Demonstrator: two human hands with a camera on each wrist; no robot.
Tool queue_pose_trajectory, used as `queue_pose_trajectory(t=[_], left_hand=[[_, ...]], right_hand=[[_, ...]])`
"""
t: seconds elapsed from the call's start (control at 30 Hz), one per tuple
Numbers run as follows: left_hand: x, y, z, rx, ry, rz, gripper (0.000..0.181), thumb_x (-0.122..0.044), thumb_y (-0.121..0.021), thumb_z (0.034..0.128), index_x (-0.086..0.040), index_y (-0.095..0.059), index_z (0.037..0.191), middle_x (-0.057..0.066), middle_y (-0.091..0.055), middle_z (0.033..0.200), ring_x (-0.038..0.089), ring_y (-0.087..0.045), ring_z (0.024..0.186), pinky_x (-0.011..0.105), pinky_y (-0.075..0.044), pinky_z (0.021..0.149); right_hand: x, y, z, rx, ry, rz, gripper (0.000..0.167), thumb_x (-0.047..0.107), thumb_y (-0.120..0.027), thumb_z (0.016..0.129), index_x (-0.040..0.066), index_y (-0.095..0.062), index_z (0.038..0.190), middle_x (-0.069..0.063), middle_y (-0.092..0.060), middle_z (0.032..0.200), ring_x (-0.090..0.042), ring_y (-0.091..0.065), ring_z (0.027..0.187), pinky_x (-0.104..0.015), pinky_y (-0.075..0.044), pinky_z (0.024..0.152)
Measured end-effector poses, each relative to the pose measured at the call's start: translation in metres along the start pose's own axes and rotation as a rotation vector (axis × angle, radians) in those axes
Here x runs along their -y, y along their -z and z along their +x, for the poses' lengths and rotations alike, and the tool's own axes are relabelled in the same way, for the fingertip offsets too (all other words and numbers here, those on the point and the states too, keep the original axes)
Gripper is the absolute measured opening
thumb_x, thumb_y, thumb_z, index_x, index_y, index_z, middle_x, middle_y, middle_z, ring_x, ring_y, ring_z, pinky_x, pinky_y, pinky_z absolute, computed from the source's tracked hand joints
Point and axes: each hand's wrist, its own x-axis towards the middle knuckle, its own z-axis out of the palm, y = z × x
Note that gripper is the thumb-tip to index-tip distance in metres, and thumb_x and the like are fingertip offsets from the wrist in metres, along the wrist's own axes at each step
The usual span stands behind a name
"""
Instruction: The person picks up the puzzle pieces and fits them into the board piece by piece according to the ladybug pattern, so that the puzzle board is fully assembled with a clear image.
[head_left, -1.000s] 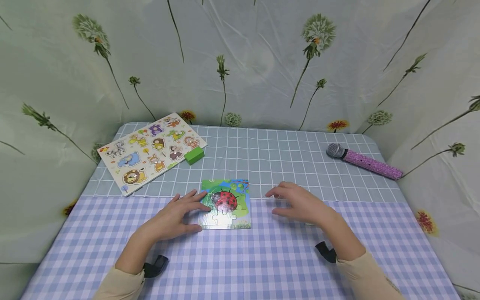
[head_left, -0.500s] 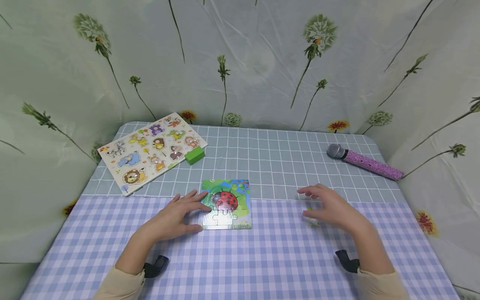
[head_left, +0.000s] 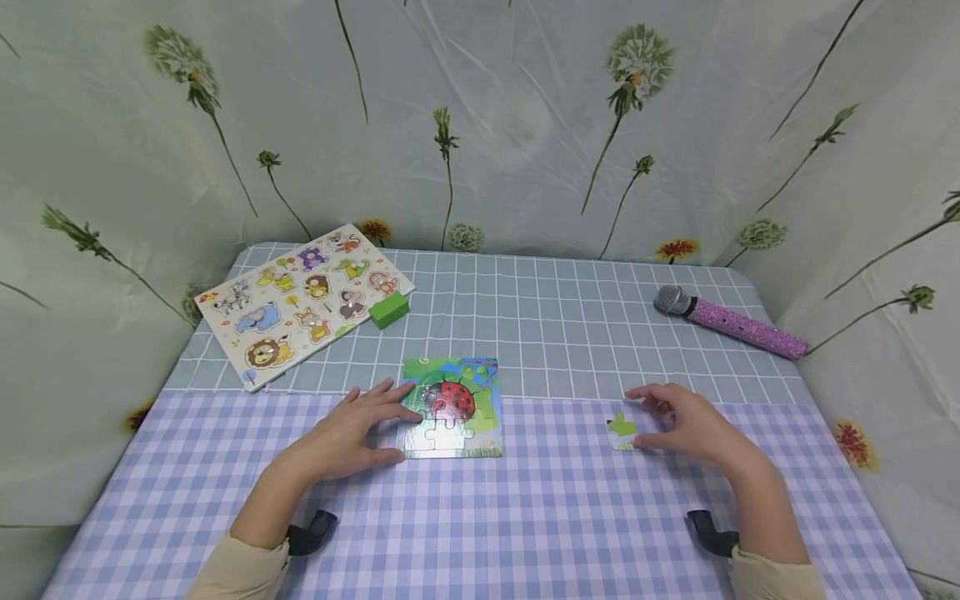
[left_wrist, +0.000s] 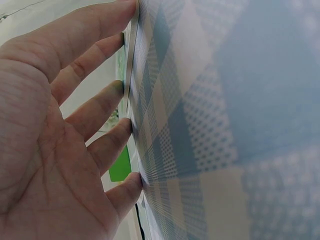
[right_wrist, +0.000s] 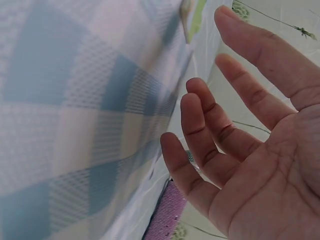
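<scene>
A square ladybug jigsaw puzzle [head_left: 453, 402] lies on the checked cloth in the head view. My left hand [head_left: 351, 435] rests at its left side, fingers spread, with fingertips and thumb on its edge. A pale, piece-shaped patch shows low in the puzzle; gap or glare, I cannot tell. To the right lies a loose green and white puzzle piece [head_left: 621, 428]. Beside that piece is my right hand [head_left: 693, 427], its thumb tip at the piece's right edge and its fingers loosely bent. In the right wrist view the fingers stand apart from the piece [right_wrist: 196, 20].
At the back left lies an animal peg puzzle board [head_left: 300, 302], with a green block [head_left: 389, 311] at its right edge. A microphone with a glittery pink handle [head_left: 738, 327] lies at the back right. A flower-printed curtain [head_left: 510, 125] hangs behind the table.
My right hand has moved right, away from the ladybug puzzle, and the loose piece has come into view beside it. The left hand has stayed on the puzzle.
</scene>
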Motion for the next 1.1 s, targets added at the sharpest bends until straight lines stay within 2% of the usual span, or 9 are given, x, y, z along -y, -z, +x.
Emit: queue_pose_trajectory(t=[0.17, 0.37, 0.63, 1.1], left_hand=[[0.000, 0.000, 0.000, 0.002, 0.002, 0.000, 0.047, -0.027, -0.089, 0.0871, -0.030, -0.076, 0.132, 0.008, -0.043, 0.172, 0.045, -0.030, 0.163, 0.083, -0.014, 0.124], [0.000, 0.001, 0.000, 0.003, 0.002, -0.006, 0.046, -0.027, -0.089, 0.0876, -0.030, -0.075, 0.132, 0.007, -0.042, 0.172, 0.046, -0.029, 0.163, 0.083, -0.014, 0.124], [0.001, 0.001, 0.000, 0.007, 0.007, -0.010, 0.047, -0.026, -0.089, 0.0874, -0.030, -0.075, 0.132, 0.007, -0.042, 0.173, 0.046, -0.028, 0.163, 0.083, -0.013, 0.124], [0.002, 0.000, 0.000, 0.006, 0.004, -0.016, 0.047, -0.025, -0.089, 0.0868, -0.030, -0.075, 0.132, 0.007, -0.041, 0.173, 0.045, -0.027, 0.164, 0.082, -0.012, 0.125]], right_hand=[[-0.005, -0.003, -0.001, 0.024, -0.023, 0.040, 0.062, 0.025, -0.096, 0.080, 0.008, -0.071, 0.134, -0.005, -0.072, 0.115, -0.021, -0.064, 0.105, -0.040, -0.055, 0.094], [-0.006, -0.007, -0.001, 0.034, 0.010, 0.076, 0.061, 0.024, -0.096, 0.080, 0.010, -0.072, 0.134, -0.002, -0.069, 0.113, -0.017, -0.059, 0.102, -0.028, -0.052, 0.089], [-0.005, -0.012, -0.001, 0.043, 0.008, 0.064, 0.059, 0.022, -0.096, 0.079, 0.012, -0.073, 0.133, -0.001, -0.065, 0.113, -0.017, -0.055, 0.101, -0.026, -0.050, 0.087], [-0.002, -0.013, -0.003, 0.037, 0.013, 0.059, 0.056, 0.021, -0.095, 0.080, 0.012, -0.075, 0.131, -0.002, -0.069, 0.117, -0.015, -0.059, 0.103, -0.026, -0.052, 0.088]])
